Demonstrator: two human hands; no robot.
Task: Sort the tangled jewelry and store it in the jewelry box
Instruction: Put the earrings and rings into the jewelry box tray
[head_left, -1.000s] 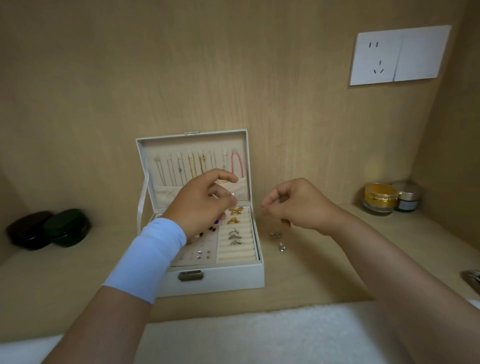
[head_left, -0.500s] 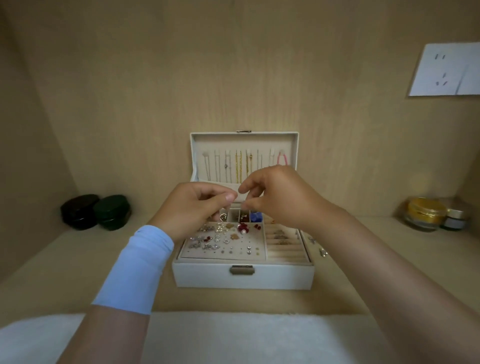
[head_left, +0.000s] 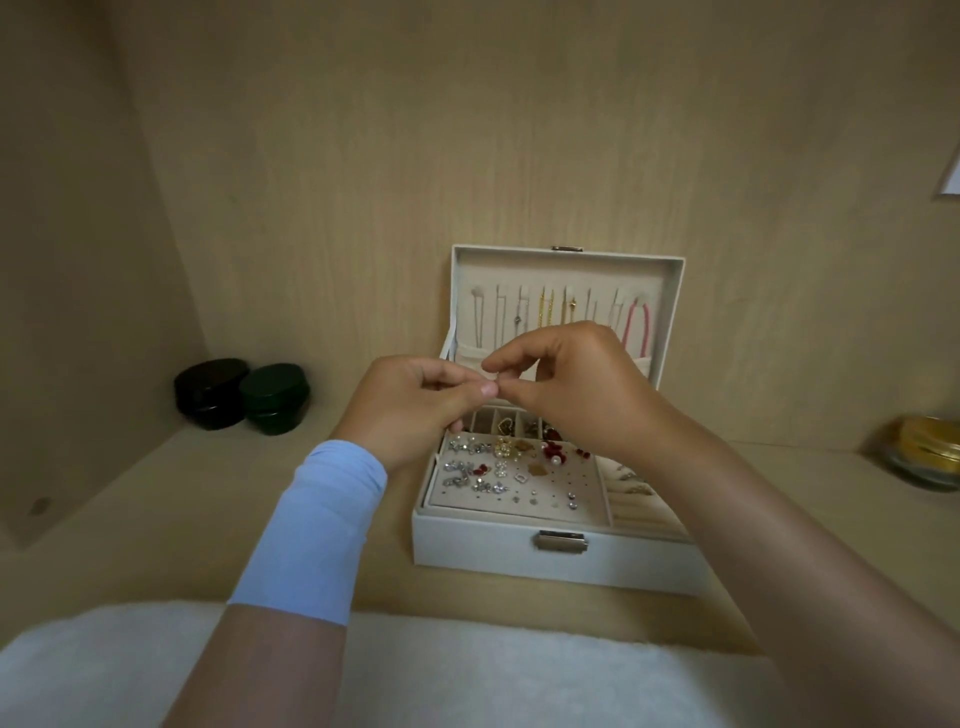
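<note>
**Fingertips meet over the open jewelry box**

The left hand (head_left: 410, 410) and the right hand (head_left: 576, 389) are raised side by side, with their tips touching above the back half of the jewelry box (head_left: 519, 564). On each hand the thumb and forefinger are pressed together in a fine pinch and the other fingers are curled in. Whatever may sit between the tips is too small to make out, so I cannot tell whether either hand holds a piece. A blue sleeve (head_left: 322, 530) covers the left wrist.

The white box stands on the wooden shelf (head_left: 182, 519) directly below the pinch, with its lid upright against the back wall. Necklaces (head_left: 545, 312) hang in a row inside the lid, with a pink cord (head_left: 636, 325) at their right end, just above the right hand's knuckles. Earrings (head_left: 483, 470) in silver, gold and red lie spread on the padded tray beneath the hands. The ring rolls (head_left: 636, 499) run along the tray's right side, partly hidden by the right forearm. A metal clasp (head_left: 561, 542) sits on the front wall.

Well to the left of the box a black jar (head_left: 210, 392) and a green jar (head_left: 275, 397) stand touching. A gold jar (head_left: 927, 454) stands at the far right edge. A white cloth (head_left: 441, 680) lies along the near edge of the shelf.
</note>
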